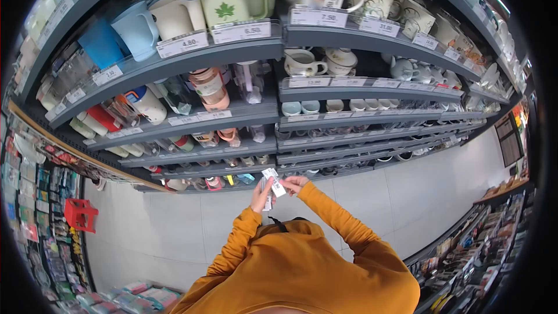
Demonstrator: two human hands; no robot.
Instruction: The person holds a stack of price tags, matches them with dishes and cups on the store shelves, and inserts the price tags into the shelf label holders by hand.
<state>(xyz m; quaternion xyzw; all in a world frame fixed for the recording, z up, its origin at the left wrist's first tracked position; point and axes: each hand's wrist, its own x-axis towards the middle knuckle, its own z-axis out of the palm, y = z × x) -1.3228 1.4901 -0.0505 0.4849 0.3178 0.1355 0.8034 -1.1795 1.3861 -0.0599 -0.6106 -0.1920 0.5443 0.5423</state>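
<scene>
My left hand [260, 196] is closed around a small bunch of white price labels [277, 187] with dark print, held in front of my body. The thumb presses on them, and some labels stick out above and below the fingers. My right hand [296, 184] meets the same labels from the right, its fingertips pinching at the edge of one. Print on the labels is too small to read. Beyond both hands are the lower shelves of a store rack, with cups and bottles.
A tall grey shelf rack [229, 57] curves across the front, with price labels along its edges. Mugs such as a green leaf mug [225, 4] stand on the upper shelf. A red stool [81, 215] is at left on the tiled floor [157, 229]. Stocked shelves [482, 244] line the right.
</scene>
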